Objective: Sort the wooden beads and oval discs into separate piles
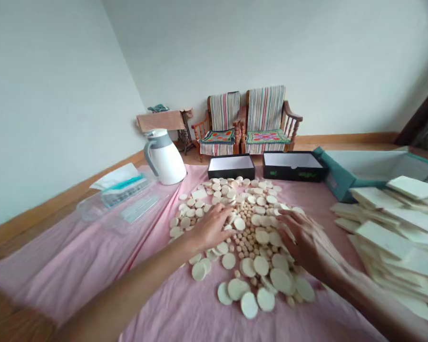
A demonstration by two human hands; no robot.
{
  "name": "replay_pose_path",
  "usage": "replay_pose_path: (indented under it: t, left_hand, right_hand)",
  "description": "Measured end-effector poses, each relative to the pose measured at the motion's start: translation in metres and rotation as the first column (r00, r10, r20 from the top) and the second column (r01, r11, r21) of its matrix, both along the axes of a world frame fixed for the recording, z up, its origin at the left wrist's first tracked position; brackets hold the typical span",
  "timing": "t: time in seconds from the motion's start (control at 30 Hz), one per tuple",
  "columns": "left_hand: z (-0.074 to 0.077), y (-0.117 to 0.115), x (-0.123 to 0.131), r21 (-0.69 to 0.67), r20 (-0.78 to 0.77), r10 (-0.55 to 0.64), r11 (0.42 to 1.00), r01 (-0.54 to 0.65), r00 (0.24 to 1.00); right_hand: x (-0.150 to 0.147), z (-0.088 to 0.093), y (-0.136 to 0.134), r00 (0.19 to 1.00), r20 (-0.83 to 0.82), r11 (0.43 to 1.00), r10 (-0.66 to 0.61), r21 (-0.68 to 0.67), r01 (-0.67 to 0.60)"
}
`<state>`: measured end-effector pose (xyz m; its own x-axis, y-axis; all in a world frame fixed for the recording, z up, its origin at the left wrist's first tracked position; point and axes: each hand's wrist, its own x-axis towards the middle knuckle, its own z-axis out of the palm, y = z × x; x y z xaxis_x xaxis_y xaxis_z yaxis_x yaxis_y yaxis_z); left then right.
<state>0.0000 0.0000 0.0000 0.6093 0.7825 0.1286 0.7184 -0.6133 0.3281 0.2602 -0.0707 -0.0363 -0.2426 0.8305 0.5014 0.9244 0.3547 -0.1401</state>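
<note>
A wide heap of pale round wooden discs (261, 265) is spread over a pink cloth (196, 313). Small light-brown wooden beads (248, 240) lie bunched in the middle of it. My left hand (211, 229) reaches onto the heap's left side, fingers stretched and thumb apart, beside a single disc (239, 223). Over the right side rests my right hand (303, 237), its fingers spread against the discs there; some fingertips are blurred. I see nothing held in either hand.
Behind the heap stand two black open boxes (231, 174) (296, 175). A teal box (338, 183) and stacked pale wooden boards (388, 240) are at right. A white jug (167, 159) and clear plastic packaging (128, 197) lie left. Two wooden chairs (288, 116) stand by the wall.
</note>
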Motion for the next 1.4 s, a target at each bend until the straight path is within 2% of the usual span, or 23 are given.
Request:
replay_pose_path:
  t: [0.07, 0.13, 0.17, 0.2, 0.27, 0.3, 0.37, 0.43, 0.57, 0.67, 0.83, 0.93, 1.0, 1.07, 1.13, 1.17, 1.27, 1.4]
  left_hand:
    - [0.007, 0.003, 0.009, 0.001, 0.115, -0.189, 0.982, 0.190, 0.975]
    - [0.015, 0.015, 0.011, 0.023, 0.138, -0.251, 0.968, 0.250, 0.958]
    - [0.018, 0.025, 0.008, 0.035, 0.148, -0.222, 0.975, 0.219, 0.964]
    - [0.021, 0.038, 0.003, 0.052, 0.137, -0.118, 0.992, 0.112, 0.983]
    - [0.025, 0.069, -0.014, 0.108, -0.064, 0.165, 0.982, -0.158, 0.984]
    - [0.025, 0.084, -0.023, 0.117, -0.120, 0.226, 0.970, -0.213, 0.967]
    - [0.022, 0.109, -0.039, 0.120, -0.203, 0.299, 0.953, -0.279, 0.933]
    - [0.016, 0.125, -0.050, 0.100, -0.283, 0.338, 0.941, -0.322, 0.898]
    - [0.005, 0.132, -0.055, 0.073, -0.375, 0.355, 0.932, -0.354, 0.856]
    - [0.006, 0.124, -0.050, 0.099, -0.384, 0.353, 0.935, -0.342, 0.853]
    - [0.022, 0.089, -0.046, 0.300, -0.299, 0.376, 0.910, -0.287, 0.877]
    - [0.030, 0.066, -0.045, 0.460, -0.247, 0.274, 0.877, -0.136, 0.930]
    - [0.033, 0.052, -0.041, 0.506, -0.172, 0.220, 0.856, -0.106, 0.960]
    - [0.033, 0.036, -0.031, 0.467, -0.018, 0.127, 0.878, -0.104, 0.992]
    - [0.032, 0.017, -0.016, 0.326, 0.179, 0.002, 0.943, -0.061, 0.984]
    - [0.031, 0.006, -0.008, 0.245, 0.254, -0.020, 0.969, -0.044, 0.967]
    - [0.029, -0.025, 0.012, 0.114, 0.343, -0.078, 0.993, 0.041, 0.936]
    - [0.023, -0.047, 0.022, 0.068, 0.383, -0.135, 0.991, 0.118, 0.914]
  right_hand:
    - [0.001, 0.000, -0.001, 1.000, 0.007, 1.000, -0.011, 0.010, 0.010]
    - [0.001, 0.001, -0.002, 1.000, 0.009, 1.000, -0.022, 0.005, 0.022]
    - [0.000, 0.002, -0.002, 1.000, 0.007, 1.000, -0.029, -0.008, 0.029]
    - [0.000, 0.004, -0.003, 0.999, 0.004, 0.999, -0.036, -0.022, 0.036]
    - [-0.002, 0.009, -0.003, 0.999, -0.005, 0.998, -0.047, -0.048, 0.047]
    - [-0.002, 0.010, -0.003, 0.999, -0.008, 0.997, -0.050, -0.058, 0.049]
    - [-0.003, 0.012, -0.003, 0.999, -0.012, 0.996, -0.051, -0.068, 0.051]
    - [-0.003, 0.013, -0.002, 0.998, -0.012, 0.996, -0.054, -0.073, 0.053]
    - [-0.003, 0.012, -0.002, 0.999, -0.008, 0.996, -0.050, -0.077, 0.049]
    - [-0.004, 0.011, -0.003, 0.999, -0.004, 0.996, -0.049, -0.069, 0.049]
    - [-0.003, 0.011, -0.003, 0.999, -0.015, 0.998, -0.039, -0.054, 0.038]
    - [-0.003, 0.011, -0.003, 0.999, -0.023, 0.998, -0.026, -0.051, 0.024]
    - [-0.005, 0.012, -0.004, 0.999, -0.036, 0.999, -0.017, -0.051, 0.015]
    - [-0.010, 0.015, -0.007, 0.997, -0.074, 0.999, -0.003, -0.044, 0.000]
    - [-0.017, 0.020, -0.012, 0.990, -0.140, 0.999, 0.031, -0.033, -0.036]
    - [-0.022, 0.024, -0.016, 0.983, -0.177, 0.998, 0.055, -0.027, -0.060]
    - [-0.037, 0.035, -0.028, 0.956, -0.259, 0.988, 0.138, -0.026, -0.149]
    - [-0.050, 0.043, -0.038, 0.928, -0.334, 0.975, 0.164, -0.088, -0.204]
